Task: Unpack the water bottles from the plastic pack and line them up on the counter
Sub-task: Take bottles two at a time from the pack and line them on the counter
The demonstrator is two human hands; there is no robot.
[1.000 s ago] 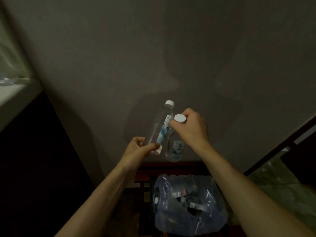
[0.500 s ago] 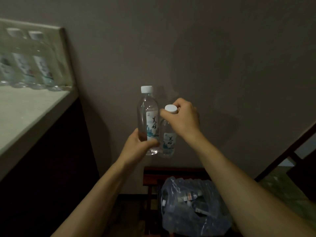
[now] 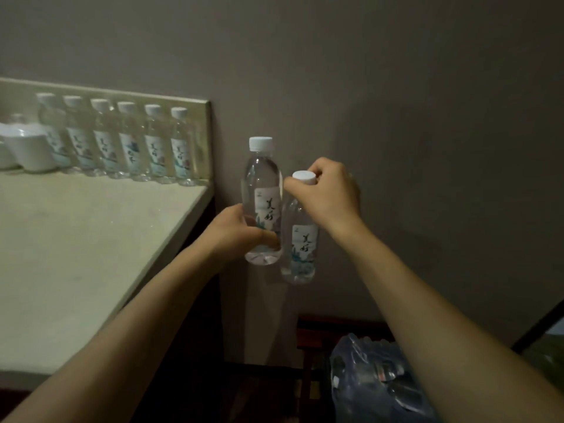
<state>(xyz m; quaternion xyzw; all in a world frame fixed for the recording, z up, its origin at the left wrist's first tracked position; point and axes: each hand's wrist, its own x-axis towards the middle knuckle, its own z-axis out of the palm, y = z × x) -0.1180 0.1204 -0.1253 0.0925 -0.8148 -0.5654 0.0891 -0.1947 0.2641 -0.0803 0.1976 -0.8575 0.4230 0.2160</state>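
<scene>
My left hand (image 3: 235, 233) grips the lower body of an upright clear water bottle (image 3: 261, 190) with a white cap. Right beside it, my right hand (image 3: 328, 195) pinches a second bottle (image 3: 300, 251) by its white cap, and the bottle hangs below the fingers. Both bottles are in the air just right of the counter (image 3: 76, 254). Several matching bottles (image 3: 128, 141) stand in a row along the counter's back edge. The plastic pack (image 3: 375, 383) lies low at the bottom right with bottles still inside, partly hidden by my right forearm.
White cups (image 3: 26, 151) sit at the counter's back left, in front of the row's left end. A grey wall rises behind everything. A dark red wooden stand (image 3: 314, 334) holds the pack. The counter's right edge drops to a dark cabinet side.
The view has swung left, bringing the counter and its bottle row into sight. The left-hand bottle went from tilted to upright, and both bottles moved up and toward the counter.
</scene>
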